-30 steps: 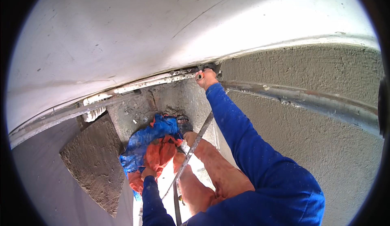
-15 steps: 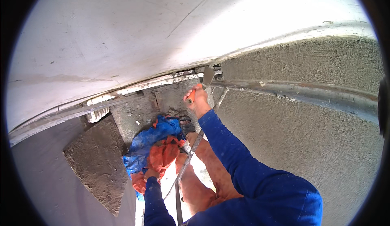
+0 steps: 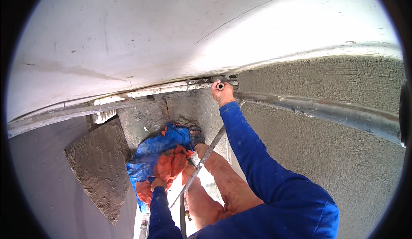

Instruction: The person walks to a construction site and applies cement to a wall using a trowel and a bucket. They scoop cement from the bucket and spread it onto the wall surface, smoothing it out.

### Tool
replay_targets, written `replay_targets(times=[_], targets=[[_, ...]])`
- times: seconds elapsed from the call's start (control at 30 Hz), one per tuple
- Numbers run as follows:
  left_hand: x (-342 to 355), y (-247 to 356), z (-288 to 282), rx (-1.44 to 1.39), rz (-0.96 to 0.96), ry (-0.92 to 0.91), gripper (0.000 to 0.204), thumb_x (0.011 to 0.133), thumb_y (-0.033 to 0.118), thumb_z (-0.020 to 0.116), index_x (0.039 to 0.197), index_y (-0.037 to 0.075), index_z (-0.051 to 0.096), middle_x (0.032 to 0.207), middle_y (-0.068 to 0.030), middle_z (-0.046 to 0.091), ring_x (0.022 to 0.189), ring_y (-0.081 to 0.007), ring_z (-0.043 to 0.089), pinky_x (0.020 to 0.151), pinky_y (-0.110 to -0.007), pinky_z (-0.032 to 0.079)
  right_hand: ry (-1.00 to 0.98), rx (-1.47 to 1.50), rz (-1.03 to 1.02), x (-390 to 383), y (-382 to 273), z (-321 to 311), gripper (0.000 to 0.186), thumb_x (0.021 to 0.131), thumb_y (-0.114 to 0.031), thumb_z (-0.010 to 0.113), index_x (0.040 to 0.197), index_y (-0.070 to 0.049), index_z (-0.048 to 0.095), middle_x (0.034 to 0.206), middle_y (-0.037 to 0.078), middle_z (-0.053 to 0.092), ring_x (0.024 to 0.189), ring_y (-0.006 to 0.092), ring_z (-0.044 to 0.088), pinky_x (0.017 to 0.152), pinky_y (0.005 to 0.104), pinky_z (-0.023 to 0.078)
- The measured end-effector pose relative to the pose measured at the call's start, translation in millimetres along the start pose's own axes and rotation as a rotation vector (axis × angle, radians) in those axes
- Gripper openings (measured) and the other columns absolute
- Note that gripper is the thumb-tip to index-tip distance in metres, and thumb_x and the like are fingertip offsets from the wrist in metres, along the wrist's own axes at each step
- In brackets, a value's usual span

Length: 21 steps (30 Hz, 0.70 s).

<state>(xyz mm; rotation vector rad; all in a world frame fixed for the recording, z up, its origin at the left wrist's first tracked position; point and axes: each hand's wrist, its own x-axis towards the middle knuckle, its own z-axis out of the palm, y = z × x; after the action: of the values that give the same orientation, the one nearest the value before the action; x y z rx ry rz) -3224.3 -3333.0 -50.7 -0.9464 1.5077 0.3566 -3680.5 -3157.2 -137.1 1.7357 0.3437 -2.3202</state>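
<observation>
My right hand point(image 3: 222, 95) is wrapped round the handle of a putty knife point(image 3: 220, 86). The butt of that handle points back at me, and its blade is up in the gap under the white surface, largely hidden behind my fingers. Low on the left, my left hand point(image 3: 158, 183) is closed on a crumpled blue and red plastic sheet point(image 3: 171, 164). The sheet hangs over my lower legs, and its far end reaches my foot.
Rough grey plaster wall point(image 3: 300, 140) rises on the right, crossed by a metal rail point(image 3: 326, 108). White pipes point(image 3: 171, 89) run under a large white surface point(image 3: 128, 33). A thin bar point(image 3: 201, 161) slants past my legs. At left is a dark, pointed patch of mortar point(image 3: 101, 166).
My right hand has moved up and slightly right with the putty knife, turning it so the blade goes into the gap. My left hand stays on the plastic sheet.
</observation>
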Motion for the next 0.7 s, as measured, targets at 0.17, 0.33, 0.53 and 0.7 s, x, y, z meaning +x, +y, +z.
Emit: replay_targets(times=[0.17, 0.33, 0.53, 0.7], targets=[[6.8, -6.2, 7.2, 0.027, -0.007, -0.025, 0.051, 0.075, 0.036, 0.059, 0.116, 0.008, 0.051, 0.107, -0.0196, 0.057, 0.102, -0.0323, 0.055, 0.084, -0.041, 0.046, 0.023, 0.003, -0.106, -3.9, 29.3, 19.0, 0.022, 0.087, -0.017, 0.028, 0.090, 0.001, 0.041, 0.071, 0.011, 0.051, 0.058, 0.0200, 0.051, 0.051, 0.0294, 0.048], [4.7, -1.4, 3.8, 0.041, 0.008, 0.019, 0.067, 0.075, 0.034, 0.060, 0.131, 0.013, 0.030, 0.106, -0.0201, 0.058, 0.099, -0.0336, 0.056, 0.082, -0.041, 0.046, 0.030, 0.060, -0.088, -12.2, 52.2, 28.4, 0.029, 0.088, -0.019, 0.023, 0.101, 0.003, 0.037, 0.085, 0.016, 0.049, 0.065, 0.0216, 0.050, 0.055, 0.0336, 0.048], [1.8, 10.2, 7.0, 0.055, 0.023, 0.072, 0.050, 0.073, 0.043, 0.062, 0.105, 0.006, 0.057, 0.103, -0.0167, 0.060, 0.097, -0.0314, 0.058, 0.081, -0.041, 0.047, 0.010, 0.084, -0.177, 19.6, 72.6, 33.8, 0.020, 0.087, -0.015, 0.033, 0.097, 0.000, 0.043, 0.088, 0.014, 0.050, 0.070, 0.0226, 0.052, 0.057, 0.0377, 0.048], [7.5, -7.8, 18.2, 0.111, 0.061, 0.085, 0.051, 0.074, 0.045, 0.059, 0.107, 0.007, 0.057, 0.103, -0.0162, 0.060, 0.098, -0.0317, 0.057, 0.081, -0.042, 0.047, 0.093, 0.070, -0.220, 40.8, 87.5, 22.0, 0.019, 0.086, -0.017, 0.042, 0.096, -0.003, 0.049, 0.088, 0.011, 0.054, 0.072, 0.0230, 0.054, 0.060, 0.0383, 0.048]])
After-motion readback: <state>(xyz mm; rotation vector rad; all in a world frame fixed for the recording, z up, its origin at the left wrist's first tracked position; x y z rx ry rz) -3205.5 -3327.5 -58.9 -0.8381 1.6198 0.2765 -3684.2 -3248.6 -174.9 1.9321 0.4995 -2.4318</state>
